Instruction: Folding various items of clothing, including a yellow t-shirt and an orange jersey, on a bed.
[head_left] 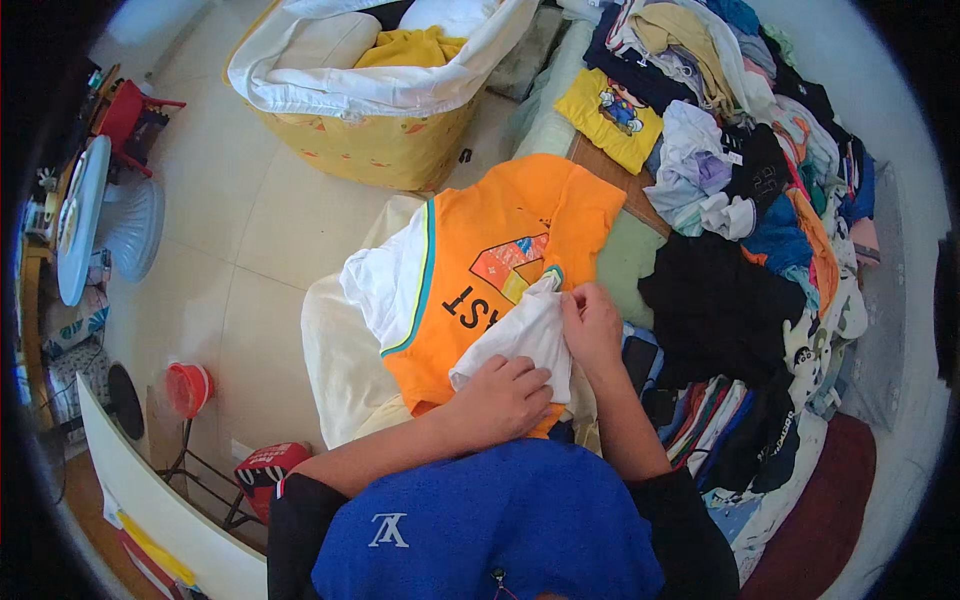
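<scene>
An orange T-shirt [400, 372] with white sleeves and a printed front lies spread over my lap, its lettering upside down to me. One white sleeve [515, 335] is folded across the front, while the other white sleeve [385, 275] sticks out to the left. My right hand [594, 325] pinches the folded sleeve close to its striped seam. Lower on that sleeve, my left hand [505, 393] grips the cloth with curled fingers; its thumb is hidden. Pale cream cloth [340, 350] shows under the shirt.
A yellow fabric basket [370, 150] with a white lining holds clothes ahead. To the right lie a big heap of clothes [690, 160], a black garment [720, 300] and a row of folded clothes [700, 425]. A red bucket [188, 390] and a pale blue stool [135, 230] are at left.
</scene>
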